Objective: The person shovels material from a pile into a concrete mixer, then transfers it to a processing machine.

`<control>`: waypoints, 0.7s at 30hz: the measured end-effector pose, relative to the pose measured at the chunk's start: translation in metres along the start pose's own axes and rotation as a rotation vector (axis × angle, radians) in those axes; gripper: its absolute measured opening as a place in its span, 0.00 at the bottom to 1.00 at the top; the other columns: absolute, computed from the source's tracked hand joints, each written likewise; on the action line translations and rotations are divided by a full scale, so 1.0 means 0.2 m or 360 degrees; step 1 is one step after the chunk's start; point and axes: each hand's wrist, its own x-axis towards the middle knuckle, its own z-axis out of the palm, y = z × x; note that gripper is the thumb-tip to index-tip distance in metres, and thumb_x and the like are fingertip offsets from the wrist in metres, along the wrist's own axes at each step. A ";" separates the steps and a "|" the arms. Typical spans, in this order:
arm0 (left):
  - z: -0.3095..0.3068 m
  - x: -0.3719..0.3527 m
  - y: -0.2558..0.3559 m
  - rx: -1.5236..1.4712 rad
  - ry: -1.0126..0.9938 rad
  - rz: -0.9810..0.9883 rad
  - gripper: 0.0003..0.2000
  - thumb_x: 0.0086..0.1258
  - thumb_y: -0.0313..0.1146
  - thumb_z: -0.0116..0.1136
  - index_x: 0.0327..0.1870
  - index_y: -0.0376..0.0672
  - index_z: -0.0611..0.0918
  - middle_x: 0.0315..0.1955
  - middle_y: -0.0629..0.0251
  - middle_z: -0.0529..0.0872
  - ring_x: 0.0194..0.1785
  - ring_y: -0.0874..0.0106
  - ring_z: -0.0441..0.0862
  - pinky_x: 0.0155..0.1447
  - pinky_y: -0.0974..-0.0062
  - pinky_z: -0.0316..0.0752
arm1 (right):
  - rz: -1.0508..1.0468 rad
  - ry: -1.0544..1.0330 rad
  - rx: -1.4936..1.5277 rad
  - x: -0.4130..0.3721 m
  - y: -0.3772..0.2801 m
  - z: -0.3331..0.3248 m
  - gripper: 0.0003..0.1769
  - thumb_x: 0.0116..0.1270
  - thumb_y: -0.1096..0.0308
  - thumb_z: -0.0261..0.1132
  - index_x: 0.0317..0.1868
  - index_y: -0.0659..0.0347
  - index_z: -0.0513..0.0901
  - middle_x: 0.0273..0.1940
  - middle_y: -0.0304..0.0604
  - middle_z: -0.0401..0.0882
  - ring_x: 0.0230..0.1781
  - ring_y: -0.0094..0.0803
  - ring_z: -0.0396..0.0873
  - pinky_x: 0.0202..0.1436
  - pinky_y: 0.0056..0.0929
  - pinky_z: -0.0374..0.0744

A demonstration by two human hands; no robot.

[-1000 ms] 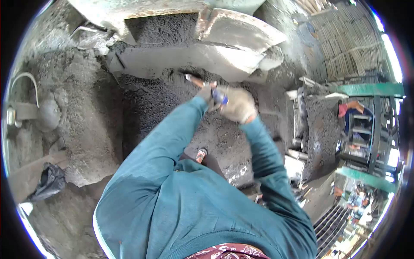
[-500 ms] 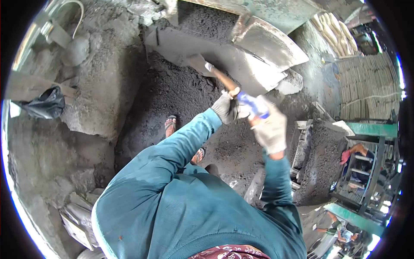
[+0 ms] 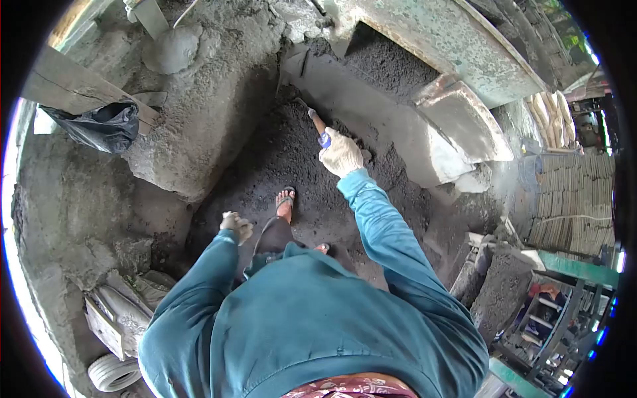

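My right hand (image 3: 342, 154), in a pale knit work glove, is closed around the blue-wrapped part of a shovel's wooden handle (image 3: 318, 123). The shovel blade (image 3: 301, 103) shows only as a thin edge, with its lower part at or in the dark, damp, gritty material (image 3: 302, 139) by the stone block. My left hand (image 3: 237, 226), also gloved, is off the shovel, low at my left side near my leg. Its fingers look curled, with nothing visible in them. My sandalled foot (image 3: 285, 203) stands on the dark ground between the hands.
A large rough concrete block (image 3: 199, 126) rises at left, with a black plastic bag (image 3: 99, 126) beside it. A sloping metal sheet (image 3: 371, 113) lies ahead under a worn metal hopper (image 3: 458, 46). Stacked flat boards (image 3: 574, 199) and a green frame (image 3: 574, 268) stand at right.
My left hand has let go of the shovel handle and dropped back to my left. My right hand has carried the shovel forward and left, its arm now stretched out. The view has shifted.
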 end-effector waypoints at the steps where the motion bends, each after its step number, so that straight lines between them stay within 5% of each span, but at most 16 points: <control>1: -0.04 -0.13 0.06 -0.0030 -0.0014 -0.0006 0.17 0.80 0.57 0.42 0.33 0.59 0.71 0.17 0.76 0.68 0.24 0.67 0.69 0.29 0.62 0.64 | 0.0086 -0.0130 -0.0023 -0.08 -0.05 0.00 0.26 0.69 0.58 0.58 0.67 0.52 0.76 0.46 0.59 0.86 0.49 0.57 0.85 0.54 0.52 0.83; 3: -0.21 -0.01 0.16 0.0018 -0.0338 -0.0081 0.17 0.78 0.59 0.45 0.34 0.60 0.72 0.22 0.75 0.71 0.28 0.65 0.71 0.34 0.60 0.65 | 0.0218 -0.0351 -0.0086 -0.28 -0.08 0.07 0.28 0.68 0.57 0.59 0.69 0.50 0.72 0.47 0.59 0.86 0.49 0.57 0.85 0.55 0.51 0.82; 6: 0.00 0.10 0.20 0.0087 -0.0647 -0.0331 0.18 0.78 0.59 0.43 0.34 0.59 0.72 0.31 0.72 0.75 0.39 0.64 0.74 0.45 0.58 0.68 | 0.0221 -0.0604 -0.0144 -0.64 -0.02 0.30 0.29 0.68 0.55 0.62 0.68 0.48 0.69 0.49 0.54 0.86 0.50 0.54 0.86 0.55 0.49 0.82; 10: 0.63 -0.08 0.01 0.0783 -0.0906 -0.0183 0.25 0.80 0.61 0.43 0.57 0.49 0.78 0.44 0.64 0.82 0.51 0.63 0.80 0.54 0.54 0.76 | -0.0003 -0.0741 -0.0196 -0.83 -0.10 0.28 0.26 0.68 0.53 0.64 0.64 0.47 0.70 0.49 0.49 0.87 0.49 0.50 0.87 0.53 0.47 0.83; 12: 0.93 -0.04 -0.15 0.0870 -0.1312 -0.0151 0.26 0.76 0.59 0.53 0.51 0.42 0.81 0.41 0.60 0.85 0.45 0.60 0.82 0.52 0.54 0.77 | -0.0104 -0.0615 -0.0006 -0.88 -0.18 0.19 0.16 0.73 0.54 0.59 0.55 0.50 0.77 0.47 0.49 0.87 0.44 0.48 0.88 0.50 0.45 0.84; 13: 1.11 -0.13 -0.23 0.0725 -0.1282 -0.0052 0.21 0.74 0.55 0.60 0.43 0.43 0.83 0.34 0.59 0.87 0.37 0.60 0.83 0.46 0.57 0.79 | -0.0123 -0.0462 0.0017 -0.91 -0.16 0.20 0.15 0.74 0.55 0.58 0.52 0.53 0.79 0.44 0.46 0.87 0.41 0.45 0.88 0.48 0.44 0.84; 14: 1.20 -0.17 -0.24 0.0964 -0.1179 -0.0066 0.18 0.73 0.51 0.63 0.43 0.43 0.84 0.35 0.58 0.88 0.36 0.62 0.84 0.45 0.60 0.79 | -0.0142 -0.0310 0.0038 -0.93 -0.15 0.22 0.14 0.74 0.56 0.57 0.48 0.55 0.81 0.41 0.44 0.86 0.38 0.43 0.87 0.46 0.42 0.84; 15: 1.28 -0.20 -0.25 0.1189 -0.1063 -0.0079 0.14 0.72 0.47 0.66 0.42 0.44 0.84 0.36 0.58 0.88 0.36 0.64 0.84 0.44 0.62 0.80 | -0.0362 -0.0179 -0.0493 -0.95 -0.14 0.17 0.15 0.74 0.54 0.57 0.47 0.56 0.82 0.40 0.43 0.86 0.37 0.41 0.87 0.45 0.41 0.84; 16: 1.32 -0.23 -0.25 0.1262 -0.1073 -0.0046 0.13 0.71 0.44 0.67 0.41 0.43 0.84 0.35 0.59 0.88 0.35 0.65 0.84 0.44 0.63 0.80 | -0.0475 -0.0230 -0.0380 -0.97 -0.15 0.01 0.15 0.66 0.59 0.64 0.48 0.56 0.81 0.42 0.44 0.86 0.42 0.42 0.86 0.48 0.41 0.84; 17: 1.35 -0.24 -0.24 0.1338 -0.1075 -0.0009 0.12 0.70 0.42 0.68 0.41 0.43 0.84 0.34 0.60 0.88 0.34 0.66 0.84 0.44 0.65 0.80 | -0.0590 -0.0280 -0.0263 -0.99 -0.14 -0.15 0.19 0.58 0.63 0.72 0.49 0.57 0.80 0.44 0.45 0.86 0.48 0.43 0.86 0.50 0.40 0.83; 18: 1.34 -0.25 -0.25 0.1205 -0.1210 0.0020 0.12 0.75 0.41 0.62 0.41 0.39 0.85 0.28 0.61 0.88 0.34 0.62 0.87 0.45 0.62 0.83 | -0.0605 -0.0010 0.0385 -1.02 -0.09 -0.17 0.25 0.60 0.66 0.73 0.58 0.60 0.78 0.43 0.43 0.85 0.45 0.36 0.84 0.49 0.34 0.82; 20: 1.16 -0.51 -0.26 0.0962 -0.1883 0.0376 0.11 0.77 0.39 0.57 0.39 0.40 0.82 0.28 0.60 0.86 0.32 0.65 0.86 0.45 0.67 0.83 | -0.0542 0.0232 0.1623 -1.07 0.01 -0.22 0.35 0.65 0.70 0.73 0.71 0.65 0.72 0.43 0.40 0.83 0.42 0.27 0.81 0.47 0.28 0.81; 21: 1.08 -0.69 -0.21 0.0682 -0.1804 -0.0353 0.10 0.77 0.38 0.56 0.38 0.40 0.81 0.29 0.60 0.85 0.32 0.66 0.86 0.45 0.68 0.83 | -0.0324 0.0202 0.2240 -1.06 0.06 -0.23 0.37 0.68 0.70 0.71 0.75 0.68 0.68 0.43 0.39 0.83 0.44 0.25 0.81 0.46 0.27 0.81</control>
